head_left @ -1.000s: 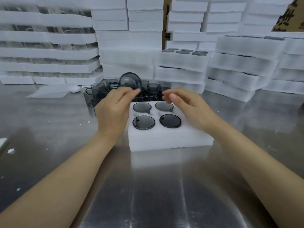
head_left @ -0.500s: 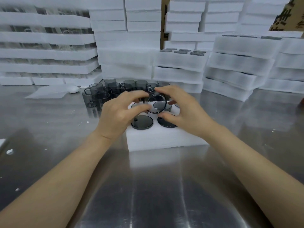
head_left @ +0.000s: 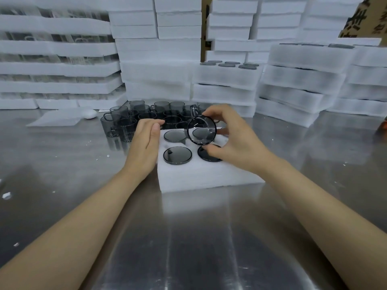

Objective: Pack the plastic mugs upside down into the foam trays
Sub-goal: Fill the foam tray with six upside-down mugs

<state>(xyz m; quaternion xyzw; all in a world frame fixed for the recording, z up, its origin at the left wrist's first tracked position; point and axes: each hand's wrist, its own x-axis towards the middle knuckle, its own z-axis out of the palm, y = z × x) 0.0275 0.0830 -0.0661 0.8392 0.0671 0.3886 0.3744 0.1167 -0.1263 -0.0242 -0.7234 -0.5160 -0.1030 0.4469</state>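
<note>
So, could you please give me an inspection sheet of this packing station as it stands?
Surface: steel table, reflective.
Job's things: foam tray holds upside-down mugs; loose mugs stand behind it.
Clutter: foam crumbs, foam sheet, white oval object.
Hands: right hand grips a mug above the tray; left hand open at the tray's left edge.
Cables: nothing seen.
Surroundings: stacked foam trays, cardboard box.

Glossy steel tabletop (head_left: 201, 237), white foam stacks (head_left: 155, 80) along its back, printed brown carton (head_left: 360, 19) top right.
</note>
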